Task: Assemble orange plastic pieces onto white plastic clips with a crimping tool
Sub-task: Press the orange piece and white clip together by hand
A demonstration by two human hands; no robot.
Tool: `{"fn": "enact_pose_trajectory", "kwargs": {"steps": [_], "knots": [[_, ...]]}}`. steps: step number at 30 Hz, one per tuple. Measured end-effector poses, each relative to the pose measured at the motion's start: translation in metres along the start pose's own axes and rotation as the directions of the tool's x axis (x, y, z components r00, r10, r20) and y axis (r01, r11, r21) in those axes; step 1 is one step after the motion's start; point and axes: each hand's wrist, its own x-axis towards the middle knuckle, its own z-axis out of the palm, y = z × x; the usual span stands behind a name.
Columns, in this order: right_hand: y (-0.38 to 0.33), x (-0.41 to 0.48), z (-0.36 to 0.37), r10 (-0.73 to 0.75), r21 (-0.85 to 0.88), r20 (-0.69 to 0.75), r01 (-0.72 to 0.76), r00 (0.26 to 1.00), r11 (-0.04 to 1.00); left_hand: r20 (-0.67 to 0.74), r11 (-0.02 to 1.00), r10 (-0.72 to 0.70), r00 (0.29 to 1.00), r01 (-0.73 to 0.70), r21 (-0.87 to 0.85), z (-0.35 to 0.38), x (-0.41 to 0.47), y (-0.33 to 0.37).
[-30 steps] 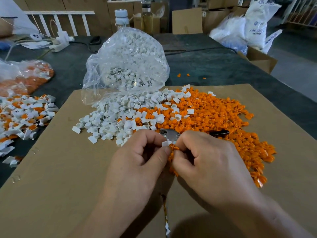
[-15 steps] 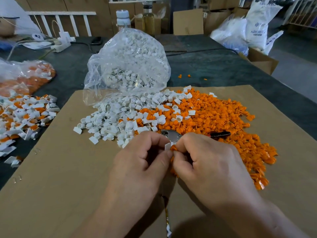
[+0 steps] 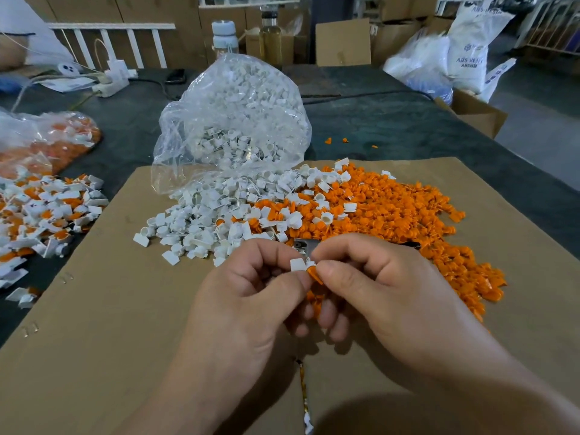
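We can make out little of the crimping tool (image 3: 303,246). Only a scrap of grey metal shows in the gap above our knuckles, and a dark tip pokes out past the right hand. The rest lies hidden behind both hands, on the cardboard sheet (image 3: 103,309). The orange piece (image 3: 314,276) is mostly covered too, with a small sliver showing under the right thumb. Our lower fingers curl out of sight beneath the palms. At the left edge a heap of white and orange parts (image 3: 40,211) is cut off by the frame. Behind it, the contents of a clear bag of orange parts (image 3: 47,142) are hard to tell apart through the creased plastic.

The left hand (image 3: 251,296) pinches a white clip (image 3: 298,264) between thumb and forefinger. The right hand (image 3: 386,293) pinches the orange piece the same way, and the piece touches the clip's right side. Whether it is seated in the clip we cannot tell. Both are held above the cardboard, just in front of the tool's metal. Beyond our hands lies the loose pile of white clips (image 3: 213,221), spilling from an open plastic bag (image 3: 238,120). Beside it on the right, touching and partly mixed with it, is the pile of orange pieces (image 3: 392,215).
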Motion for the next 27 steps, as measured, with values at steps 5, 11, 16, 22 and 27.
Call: {"fn": "enact_pose_trajectory", "kwargs": {"steps": [5,11,16,22,27], "knots": [[0.002,0.003,0.001,-0.012,0.159,0.052,0.003,0.999,0.987,0.012,0.999,0.041,0.999,-0.04,-0.025,0.001,-0.001,0.0],[0.004,0.002,0.0,-0.038,0.04,0.08,0.035,0.996,0.999,0.049,0.999,0.049,0.998,-0.048,-0.018,0.002,0.0,-0.003],[0.003,0.002,-0.001,-0.033,-0.029,0.085,0.035,0.996,0.999,0.067,0.999,0.022,0.998,-0.019,-0.048,0.002,-0.001,-0.002],[0.002,0.003,0.0,-0.008,-0.041,0.075,0.011,0.997,0.999,0.001,0.995,0.062,0.998,-0.062,0.073,0.0,0.001,-0.008],[0.001,0.003,0.0,0.04,-0.007,0.092,-0.04,0.995,0.999,0.007,0.991,0.069,0.998,-0.07,0.113,-0.003,0.002,-0.014]]}}
